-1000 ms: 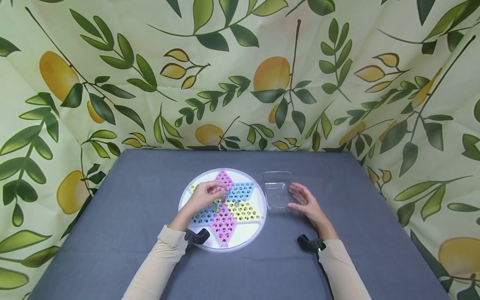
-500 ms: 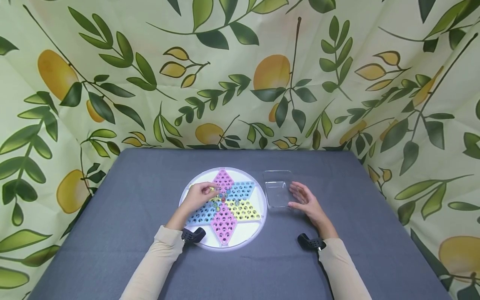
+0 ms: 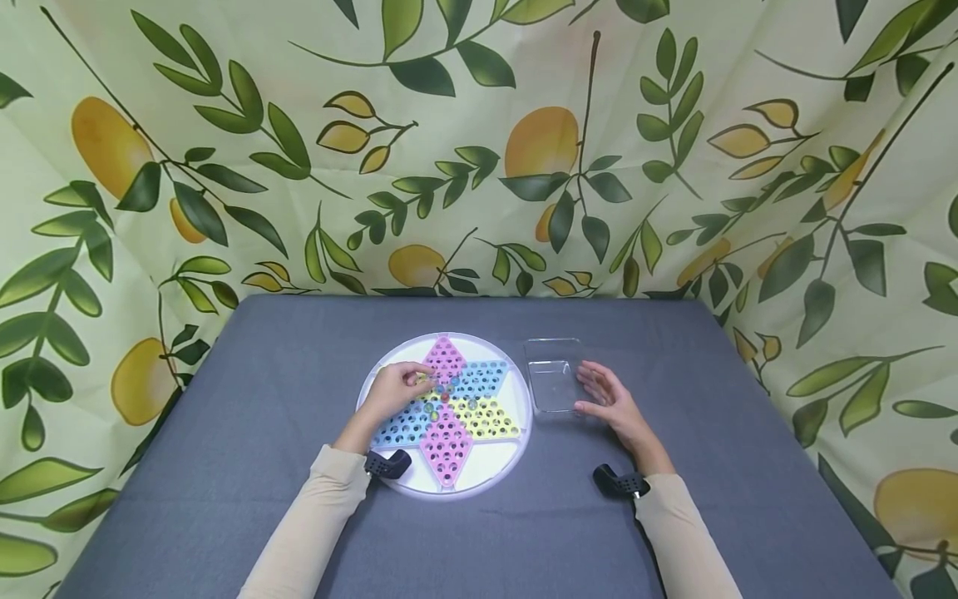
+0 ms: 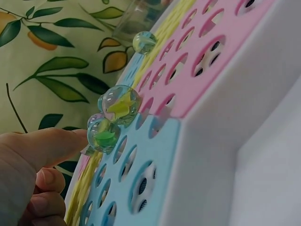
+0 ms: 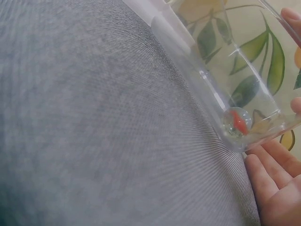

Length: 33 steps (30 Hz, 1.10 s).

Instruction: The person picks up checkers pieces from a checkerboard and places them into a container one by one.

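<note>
"Left hand [image 3: 394, 393]?"
"Drawn slightly left since a second ago, fingers bent over the board [image 3: 488, 464]. Marbles [image 3: 445, 398] sit by its fingertips; whether it grips one, I can't tell."
"Right hand [image 3: 614, 403]?"
"Unmoved, fingers loosely spread beside the clear box [image 3: 554, 384], a red-streaked marble [image 5: 237, 121] inside."

In the head view, the left of the board [image 3: 486, 467] is partly hidden by the left hand [image 3: 392, 393], and the marbles [image 3: 445, 398] mid-frame are too small to be counted. Whether any is pinched cannot be told. In the right wrist view, the box [image 5: 209, 89] is cropped at upper right, the right hand [image 5: 280, 190] at lower right.
</note>
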Tool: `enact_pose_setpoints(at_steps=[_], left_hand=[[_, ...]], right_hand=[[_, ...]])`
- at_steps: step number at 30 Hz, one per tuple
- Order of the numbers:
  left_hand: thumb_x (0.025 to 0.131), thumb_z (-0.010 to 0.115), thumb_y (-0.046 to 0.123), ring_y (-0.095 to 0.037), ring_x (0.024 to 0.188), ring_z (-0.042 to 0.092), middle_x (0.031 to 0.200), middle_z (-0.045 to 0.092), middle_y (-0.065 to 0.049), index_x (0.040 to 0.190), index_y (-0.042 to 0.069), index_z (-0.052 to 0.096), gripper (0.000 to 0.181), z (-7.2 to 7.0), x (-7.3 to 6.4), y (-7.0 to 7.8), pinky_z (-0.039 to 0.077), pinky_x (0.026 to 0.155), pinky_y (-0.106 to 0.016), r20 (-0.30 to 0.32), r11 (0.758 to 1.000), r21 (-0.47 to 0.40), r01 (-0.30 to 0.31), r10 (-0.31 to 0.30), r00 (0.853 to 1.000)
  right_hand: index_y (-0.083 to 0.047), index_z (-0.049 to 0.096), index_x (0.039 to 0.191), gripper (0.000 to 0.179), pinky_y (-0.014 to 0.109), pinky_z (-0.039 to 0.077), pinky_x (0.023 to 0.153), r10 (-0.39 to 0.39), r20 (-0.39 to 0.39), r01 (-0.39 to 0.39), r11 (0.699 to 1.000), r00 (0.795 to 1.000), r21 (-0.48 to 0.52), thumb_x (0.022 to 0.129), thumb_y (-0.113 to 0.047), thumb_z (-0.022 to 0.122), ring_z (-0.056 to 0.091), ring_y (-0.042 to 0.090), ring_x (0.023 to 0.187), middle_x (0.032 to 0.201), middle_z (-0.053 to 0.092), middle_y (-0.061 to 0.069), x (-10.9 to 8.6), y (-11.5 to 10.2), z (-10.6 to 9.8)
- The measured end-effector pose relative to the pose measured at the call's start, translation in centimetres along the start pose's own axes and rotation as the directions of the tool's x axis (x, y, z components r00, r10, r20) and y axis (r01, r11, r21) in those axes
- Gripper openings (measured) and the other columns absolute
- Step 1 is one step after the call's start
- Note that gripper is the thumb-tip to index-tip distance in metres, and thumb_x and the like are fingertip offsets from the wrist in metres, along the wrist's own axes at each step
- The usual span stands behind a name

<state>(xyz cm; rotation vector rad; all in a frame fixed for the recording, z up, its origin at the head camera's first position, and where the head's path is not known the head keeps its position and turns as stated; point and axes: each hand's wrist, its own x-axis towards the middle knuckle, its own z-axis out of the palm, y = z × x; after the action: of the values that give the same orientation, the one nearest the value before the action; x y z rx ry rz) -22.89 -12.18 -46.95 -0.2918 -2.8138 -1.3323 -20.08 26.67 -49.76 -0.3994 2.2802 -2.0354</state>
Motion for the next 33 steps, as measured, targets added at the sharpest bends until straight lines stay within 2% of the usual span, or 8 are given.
enact_pose_setpoints(at_steps=[11, 19, 23, 33], left_hand=[[0.082, 0.075, 0.022, -0.009, 0.058, 0.035, 0.061, 0.04, 0.007, 0.104, 0.008, 0.074, 0.026, 0.12, 0.1, -0.03, 0.03, 0.058, -0.021, 0.019, 0.998, 0.064, 0.018, -0.019, 1.0], [0.081, 0.076, 0.023, -0.009, 0.059, 0.036, 0.062, 0.041, 0.006, 0.103, 0.009, 0.074, 0.025, 0.17, 0.09, -0.23, 0.03, 0.058, -0.021, 0.013, 0.997, 0.076, 0.029, -0.03, 0.999], [0.083, 0.074, 0.021, -0.01, 0.059, 0.036, 0.063, 0.04, 0.006, 0.103, 0.008, 0.074, 0.024, 0.12, -0.01, -0.26, 0.03, 0.058, -0.021, 0.006, 0.998, 0.06, 0.021, -0.022, 1.0], [0.082, 0.075, 0.015, -0.008, 0.06, 0.036, 0.063, 0.039, 0.005, 0.102, 0.003, 0.073, 0.024, -0.17, -0.24, 0.22, 0.033, 0.06, -0.02, -0.005, 0.999, -0.053, -0.005, 0.005, 1.0]], right_hand=[[0.004, 0.027, 0.146, 0.078, 0.003, 0.036, 0.1, 0.019, -0.003, -0.019, 0.999, 1.0, -0.029, 0.081, 0.002, 0.071, 0.047, -0.013, 0.121, 0.151, 0.029, 0.033, 0.0, -0.18, -0.02], [0.005, 0.027, 0.145, 0.078, 0.004, 0.037, 0.1, 0.02, -0.009, -0.021, 1.0, 1.0, -0.012, 0.08, 0.003, 0.071, 0.048, -0.012, 0.12, 0.15, 0.029, 0.034, 0.02, -0.11, 0.07], [0.006, 0.028, 0.144, 0.078, 0.004, 0.038, 0.1, 0.014, -0.013, -0.015, 1.0, 1.0, -0.007, 0.08, 0.003, 0.071, 0.049, -0.011, 0.12, 0.149, 0.029, 0.035, 0.03, -0.06, 0.1], [0.003, 0.028, 0.146, 0.079, 0.002, 0.037, 0.099, 0.032, -0.016, -0.033, 0.999, 0.999, -0.037, 0.081, -0.001, 0.072, 0.047, -0.013, 0.121, 0.151, 0.029, 0.033, -0.11, -0.29, 0.2]])
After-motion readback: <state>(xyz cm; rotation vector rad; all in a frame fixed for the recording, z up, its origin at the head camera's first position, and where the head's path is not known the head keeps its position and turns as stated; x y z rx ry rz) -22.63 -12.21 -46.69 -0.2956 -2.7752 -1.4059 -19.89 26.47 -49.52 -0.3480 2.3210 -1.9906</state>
